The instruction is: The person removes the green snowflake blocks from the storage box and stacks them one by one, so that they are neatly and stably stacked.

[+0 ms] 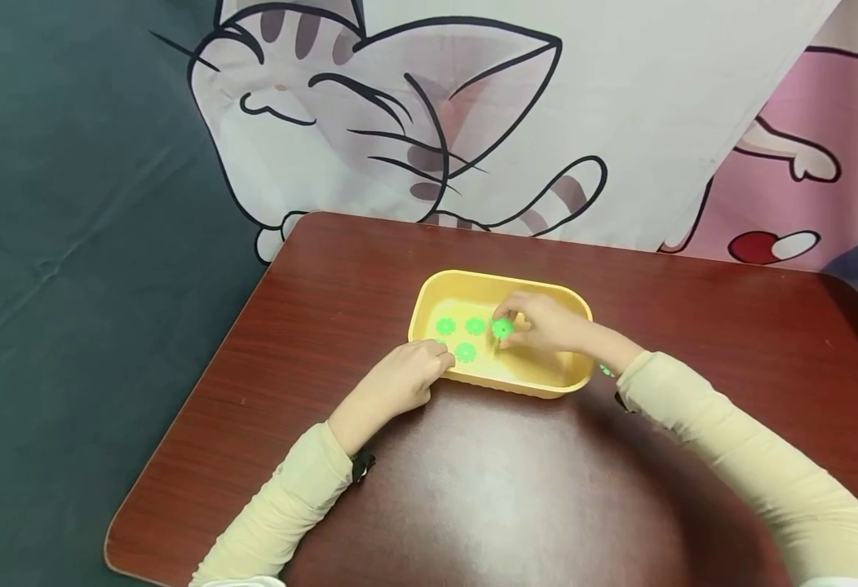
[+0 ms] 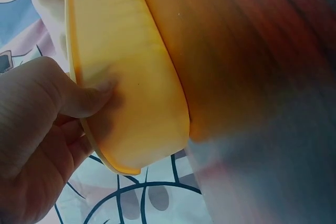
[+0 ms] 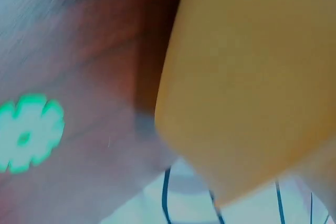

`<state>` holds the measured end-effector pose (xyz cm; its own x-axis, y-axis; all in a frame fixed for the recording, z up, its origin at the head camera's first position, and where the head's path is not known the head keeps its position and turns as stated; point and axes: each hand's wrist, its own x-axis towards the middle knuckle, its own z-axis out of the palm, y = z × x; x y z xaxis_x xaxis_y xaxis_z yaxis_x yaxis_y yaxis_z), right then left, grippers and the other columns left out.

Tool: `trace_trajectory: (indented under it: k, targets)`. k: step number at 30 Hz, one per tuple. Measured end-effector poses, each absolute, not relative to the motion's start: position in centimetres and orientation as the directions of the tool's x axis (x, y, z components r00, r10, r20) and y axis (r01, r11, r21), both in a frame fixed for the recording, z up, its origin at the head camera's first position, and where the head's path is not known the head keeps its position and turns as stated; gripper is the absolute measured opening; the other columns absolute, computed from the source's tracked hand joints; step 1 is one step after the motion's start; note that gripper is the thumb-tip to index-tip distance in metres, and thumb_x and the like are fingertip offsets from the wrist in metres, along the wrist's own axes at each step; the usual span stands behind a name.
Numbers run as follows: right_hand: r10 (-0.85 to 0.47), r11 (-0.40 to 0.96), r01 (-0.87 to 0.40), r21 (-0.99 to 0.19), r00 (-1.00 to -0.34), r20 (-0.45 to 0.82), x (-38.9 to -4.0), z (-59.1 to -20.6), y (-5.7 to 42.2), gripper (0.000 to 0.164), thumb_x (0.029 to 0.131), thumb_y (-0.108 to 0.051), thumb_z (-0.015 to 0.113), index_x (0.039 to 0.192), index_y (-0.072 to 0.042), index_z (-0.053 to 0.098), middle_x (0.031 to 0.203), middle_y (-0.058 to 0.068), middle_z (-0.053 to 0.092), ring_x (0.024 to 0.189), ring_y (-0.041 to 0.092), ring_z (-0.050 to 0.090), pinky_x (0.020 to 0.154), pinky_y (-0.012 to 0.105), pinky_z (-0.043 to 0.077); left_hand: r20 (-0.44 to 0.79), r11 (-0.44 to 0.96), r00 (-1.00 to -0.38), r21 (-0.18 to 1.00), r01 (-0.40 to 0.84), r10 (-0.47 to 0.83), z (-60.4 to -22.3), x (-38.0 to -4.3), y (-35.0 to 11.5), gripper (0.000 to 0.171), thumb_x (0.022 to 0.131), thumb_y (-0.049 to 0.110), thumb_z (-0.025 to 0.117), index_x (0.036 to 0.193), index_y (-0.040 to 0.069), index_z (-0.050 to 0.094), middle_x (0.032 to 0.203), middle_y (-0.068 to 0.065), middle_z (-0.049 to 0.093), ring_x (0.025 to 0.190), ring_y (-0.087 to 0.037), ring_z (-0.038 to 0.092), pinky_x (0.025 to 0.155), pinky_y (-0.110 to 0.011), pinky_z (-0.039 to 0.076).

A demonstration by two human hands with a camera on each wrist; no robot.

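A yellow plastic tub [image 1: 517, 383] sits on the table, with several flat green flower-shaped pieces [image 1: 465, 352] on its floor. My left hand [image 1: 407, 377] grips the tub's near left rim. In the left wrist view the thumb [image 2: 86, 98] presses the outer wall while the other fingers go over the rim. Inside the tub, my right hand [image 1: 550, 322] pinches one green flower-shaped piece [image 1: 502, 328] between thumb and fingers, above the floor. The right wrist view has only the tub's outer wall [image 3: 247, 87], with the fingers hidden.
Another green flower-shaped piece [image 3: 42, 129] lies on the table outside the tub's right end, partly covered by the right arm in the head view. The reddish-brown table [image 1: 311, 310] backs onto a cloth printed with a cartoon cat [image 1: 282, 163].
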<state>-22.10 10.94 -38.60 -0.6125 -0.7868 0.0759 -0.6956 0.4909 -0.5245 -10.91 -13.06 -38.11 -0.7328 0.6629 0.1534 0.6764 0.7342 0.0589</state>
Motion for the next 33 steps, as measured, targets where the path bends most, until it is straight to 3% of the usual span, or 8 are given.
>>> trace_trajectory:
  k: [10, 20, 33]
  targets:
    - [-0.641, 0.555, -0.669, -0.495, -0.723, 0.259, -20.8, -35.1, 16.5, 0.036, 0.069, -0.018, 0.082, 0.101, -0.012, 0.068, 0.09, -0.004, 0.061, 0.081, 0.015, 0.056, 0.063, 0.029, 0.044, 0.145, 0.72, -0.727, 0.11, 0.685, 0.671, -37.9, -11.1, -13.3, 0.023, 0.063, -0.014, 0.056, 0.072, 0.007, 0.058, 0.068, 0.0, 0.05, 0.067, -0.018, 0.053, 0.062, -0.028, 0.044]
    - [-0.458, 0.67, -0.531, -0.52, -0.846, 0.273, -20.3, -34.7, 22.8, 0.04, 0.065, -0.017, 0.084, 0.1, -0.016, 0.067, 0.089, -0.007, 0.061, 0.082, 0.009, 0.057, 0.068, 0.011, 0.044, 0.16, 0.716, -0.723, 0.107, 0.69, 0.672, -37.7, -11.3, -13.3, 0.025, 0.062, -0.014, 0.059, 0.075, 0.008, 0.061, 0.07, 0.0, 0.052, 0.069, -0.017, 0.054, 0.063, -0.028, 0.045]
    - [-0.474, 0.691, -0.544, -0.476, -0.838, 0.269, -19.8, -38.8, 26.8, 0.038, 0.063, -0.014, 0.085, 0.097, -0.013, 0.068, 0.083, -0.005, 0.062, 0.077, 0.011, 0.059, 0.068, 0.014, 0.042, 0.18, 0.71, -0.72, 0.125, 0.693, 0.67, -38.1, -11.5, -13.0, 0.026, 0.063, -0.015, 0.059, 0.075, 0.008, 0.06, 0.07, 0.0, 0.053, 0.068, -0.018, 0.056, 0.063, -0.031, 0.046]
